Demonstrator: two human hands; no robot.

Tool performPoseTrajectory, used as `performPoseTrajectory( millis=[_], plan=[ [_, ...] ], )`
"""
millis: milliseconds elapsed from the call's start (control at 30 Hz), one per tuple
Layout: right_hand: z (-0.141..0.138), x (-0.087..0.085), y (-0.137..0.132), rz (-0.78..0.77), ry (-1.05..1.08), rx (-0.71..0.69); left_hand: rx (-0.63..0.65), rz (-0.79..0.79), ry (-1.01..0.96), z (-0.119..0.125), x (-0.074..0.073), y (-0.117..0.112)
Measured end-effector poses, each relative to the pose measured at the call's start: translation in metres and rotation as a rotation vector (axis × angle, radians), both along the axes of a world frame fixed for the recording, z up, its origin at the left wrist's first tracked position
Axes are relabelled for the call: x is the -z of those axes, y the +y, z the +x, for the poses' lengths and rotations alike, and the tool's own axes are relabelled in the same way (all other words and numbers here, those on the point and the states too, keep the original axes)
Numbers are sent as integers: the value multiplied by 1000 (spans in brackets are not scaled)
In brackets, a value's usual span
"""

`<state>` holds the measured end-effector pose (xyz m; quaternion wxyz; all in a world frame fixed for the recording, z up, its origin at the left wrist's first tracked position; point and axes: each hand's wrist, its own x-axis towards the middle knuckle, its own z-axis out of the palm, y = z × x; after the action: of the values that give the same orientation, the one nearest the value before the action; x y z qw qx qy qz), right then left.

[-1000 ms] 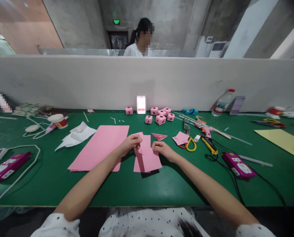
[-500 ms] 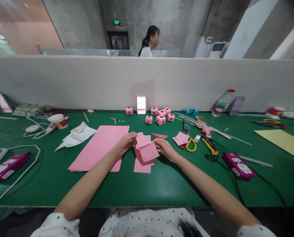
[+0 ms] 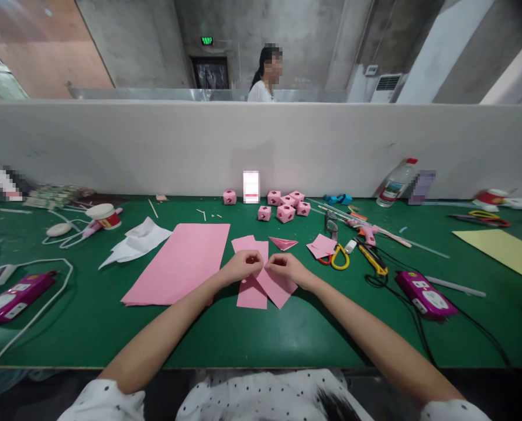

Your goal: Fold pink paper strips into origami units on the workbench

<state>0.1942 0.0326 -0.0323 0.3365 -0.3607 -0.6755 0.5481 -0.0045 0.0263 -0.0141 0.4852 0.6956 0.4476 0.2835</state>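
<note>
My left hand (image 3: 242,265) and my right hand (image 3: 287,266) meet above the green table (image 3: 287,333), both pinching the top corner of a small pink paper square (image 3: 278,286) that hangs tilted like a diamond. Under it lies another pink paper strip (image 3: 250,292). A large pink sheet (image 3: 179,263) lies just left of my left hand. A folded pink triangle (image 3: 284,242) rests beyond my right hand.
Several pink paper cubes (image 3: 285,207) and a phone (image 3: 251,186) stand by the back wall. Right: pink squares (image 3: 322,245), scissors (image 3: 337,257), a glue gun (image 3: 366,233), a utility knife (image 3: 373,259), a purple power strip (image 3: 425,294), a yellow sheet (image 3: 502,251). Left: white paper (image 3: 136,240), another power strip (image 3: 13,294). A person stands behind the partition.
My hands came together and the small pink square turned from flat-held to hanging point-down between them. The person behind the partition walked to the right.
</note>
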Motion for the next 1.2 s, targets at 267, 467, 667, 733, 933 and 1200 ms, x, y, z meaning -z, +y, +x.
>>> performPoseTrajectory(
  millis=[267,467,667,733,933,1200],
  plan=[
    [-2,3,-1,22,-43,-48,13,128,84,5,0,-2],
    [0,-1,-1,-6,-4,-43,82,125,121,-5,-6,4],
    [2,-2,-1,-34,10,-36,163,120,130,-19,-12,11],
    [2,-1,-1,-43,17,-44,202,99,148,-22,-15,11],
    [4,0,1,-55,19,-16,163,63,186,-34,-22,15],
    [4,-3,1,-42,14,32,59,50,61,-31,-14,19]
  ],
)
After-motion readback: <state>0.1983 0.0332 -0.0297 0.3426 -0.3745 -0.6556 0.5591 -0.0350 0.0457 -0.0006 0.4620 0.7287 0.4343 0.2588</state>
